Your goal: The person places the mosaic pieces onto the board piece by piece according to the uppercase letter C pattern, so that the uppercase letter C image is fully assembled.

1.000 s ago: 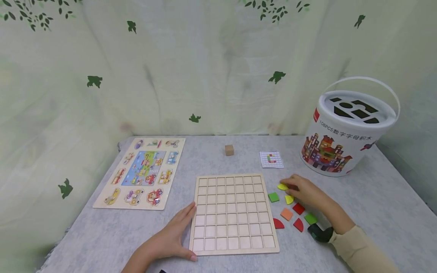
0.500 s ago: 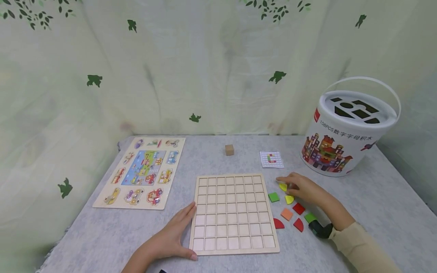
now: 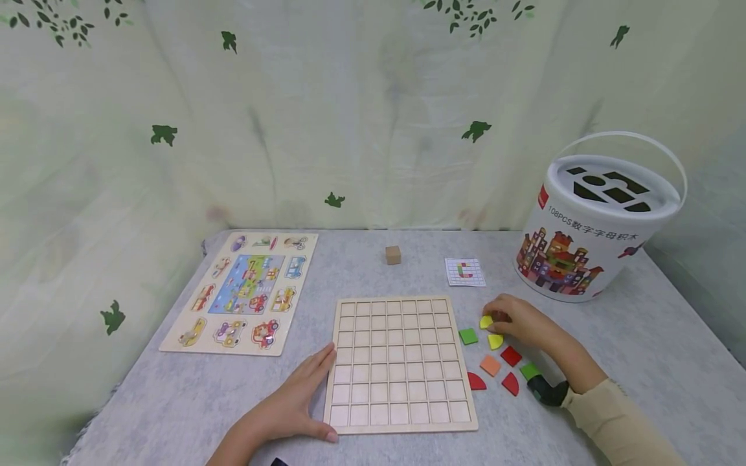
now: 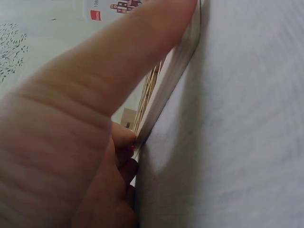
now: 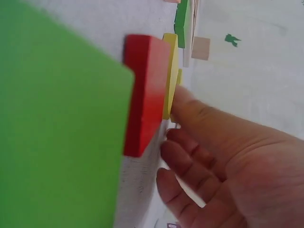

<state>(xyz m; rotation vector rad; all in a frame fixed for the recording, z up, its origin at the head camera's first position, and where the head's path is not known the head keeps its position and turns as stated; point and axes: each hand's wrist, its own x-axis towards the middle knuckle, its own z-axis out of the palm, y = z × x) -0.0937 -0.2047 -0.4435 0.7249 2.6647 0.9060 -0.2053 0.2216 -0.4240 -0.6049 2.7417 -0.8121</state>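
In the head view, my left hand (image 3: 294,398) rests along the left edge of a wooden grid board (image 3: 402,366). Its fingers are fairly straight against the side, and the thumb touches the near-left corner. My right hand (image 3: 524,322) is beyond the board's right edge, thumb and forefinger pinching a small yellow quarter-round tile (image 3: 486,321). Just below lies a second yellow tile (image 3: 495,342). A red square tile (image 5: 147,95) and a large, close green tile (image 5: 57,123) fill the left of the right wrist view, where the thumb partly hides the far yellow tile.
Around the right hand lie a green tile (image 3: 468,336), an orange tile (image 3: 490,366) and red quarter-rounds (image 3: 509,384). Behind stand a pattern card (image 3: 464,272), a wooden cube (image 3: 393,255) and a white bucket (image 3: 583,239). A vehicle puzzle board (image 3: 195,323) lies left.
My right forefinger stretched past the yellow tile, then drew back onto it; the tile has turned and shifted slightly right. My left hand has stayed at the board.
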